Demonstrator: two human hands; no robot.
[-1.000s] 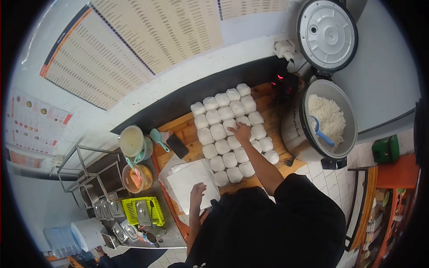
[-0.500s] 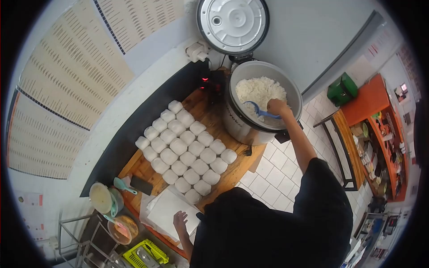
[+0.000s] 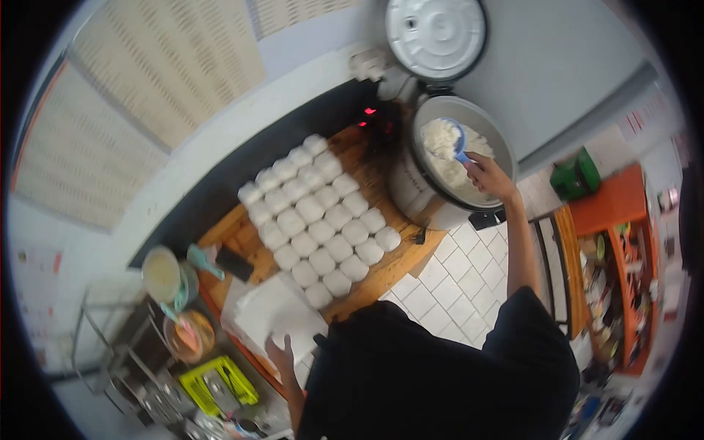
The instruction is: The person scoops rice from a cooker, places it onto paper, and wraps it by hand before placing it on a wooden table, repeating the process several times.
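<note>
My right hand (image 3: 488, 176) grips the handle of a blue rice scoop (image 3: 460, 144), whose bowl is heaped with white rice (image 3: 440, 138). The scoop is held over the open rice cooker (image 3: 504, 139), with more cooked rice in the pot below. My left hand (image 3: 281, 353) has its fingers apart and holds nothing; it hovers at the edge of a stack of white paper sheets (image 3: 264, 312). On the wooden table (image 3: 389, 282), rows of rounded white paper-wrapped bundles (image 3: 323, 231) sit packed side by side between the paper and the cooker.
The cooker's lid (image 3: 437, 37) stands raised against the wall. Left of the paper are a dark phone-like slab (image 3: 235, 264), a teal spoon (image 3: 204, 262), tubs (image 3: 163, 275) and a yellow-green basket (image 3: 220, 389). An orange shelf (image 3: 620, 198) stands at the far right.
My right hand has lifted the scoop up out of the rice, now with a heaped load. My left hand stays by the paper, and the whole view has shifted slightly.
</note>
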